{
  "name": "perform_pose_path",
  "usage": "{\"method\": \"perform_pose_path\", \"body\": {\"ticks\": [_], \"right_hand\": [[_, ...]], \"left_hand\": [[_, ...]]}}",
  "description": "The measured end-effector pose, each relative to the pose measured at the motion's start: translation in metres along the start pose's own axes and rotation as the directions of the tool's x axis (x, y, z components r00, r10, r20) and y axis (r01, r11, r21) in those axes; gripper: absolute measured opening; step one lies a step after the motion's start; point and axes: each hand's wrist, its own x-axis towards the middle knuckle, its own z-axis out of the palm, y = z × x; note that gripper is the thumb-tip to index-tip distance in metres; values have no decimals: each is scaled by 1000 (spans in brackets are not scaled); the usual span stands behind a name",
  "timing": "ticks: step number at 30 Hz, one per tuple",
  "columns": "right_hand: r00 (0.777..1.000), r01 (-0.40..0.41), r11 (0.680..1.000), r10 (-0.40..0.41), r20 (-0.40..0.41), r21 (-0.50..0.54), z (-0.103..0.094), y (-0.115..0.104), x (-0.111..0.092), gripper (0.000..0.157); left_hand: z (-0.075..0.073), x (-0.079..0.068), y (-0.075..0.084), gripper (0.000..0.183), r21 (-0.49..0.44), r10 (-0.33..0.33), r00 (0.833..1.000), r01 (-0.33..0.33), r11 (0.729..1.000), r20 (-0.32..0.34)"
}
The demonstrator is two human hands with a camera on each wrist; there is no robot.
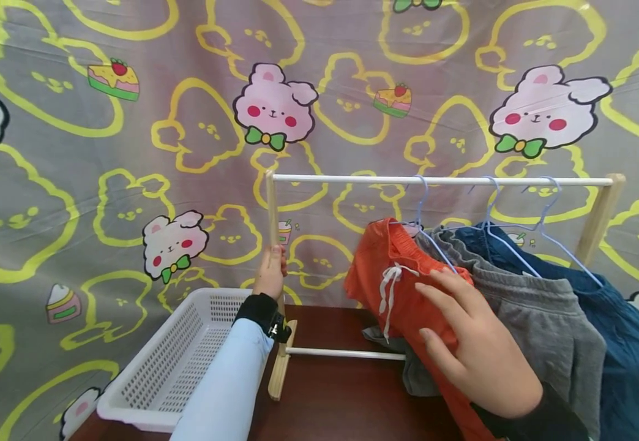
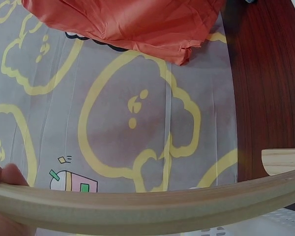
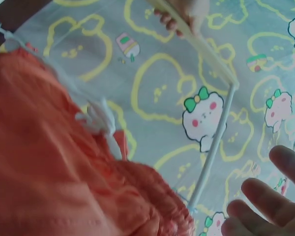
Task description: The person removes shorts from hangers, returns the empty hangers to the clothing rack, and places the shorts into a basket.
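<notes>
In the head view my left hand (image 1: 269,273) grips the left wooden post (image 1: 272,211) of a small clothes rack; its fingers curl round the wood. The same post crosses the bottom of the left wrist view. My right hand (image 1: 476,343) has its fingers spread in front of the orange shorts (image 1: 374,263), which have a white drawstring (image 1: 391,288). Whether that hand touches the cloth I cannot tell. Grey shorts (image 1: 540,318) and dark blue shorts (image 1: 628,324) hang behind, to the right. Blue hangers (image 1: 551,223) hook over the white top rail (image 1: 352,179).
A white perforated basket (image 1: 132,361) stands left of the rack on the dark red-brown table (image 1: 341,404). The rack's low white bar (image 1: 347,353) runs close above the table. Behind hangs a patterned curtain (image 1: 132,153). The right wooden post (image 1: 600,214) stands behind the blue shorts.
</notes>
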Motion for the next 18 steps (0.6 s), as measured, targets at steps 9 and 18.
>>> {"method": "perform_pose_path", "body": {"ticks": [9,18], "right_hand": [[997,-73,995,73,-13,-64,1,21,9,73],[954,-275,957,284,96,-94,6,44,16,87]], "left_hand": [[-2,-3,1,36,-7,-8,1000,8,1000,14],[-2,0,0,39,4,2,1000,-2,1000,13]]}}
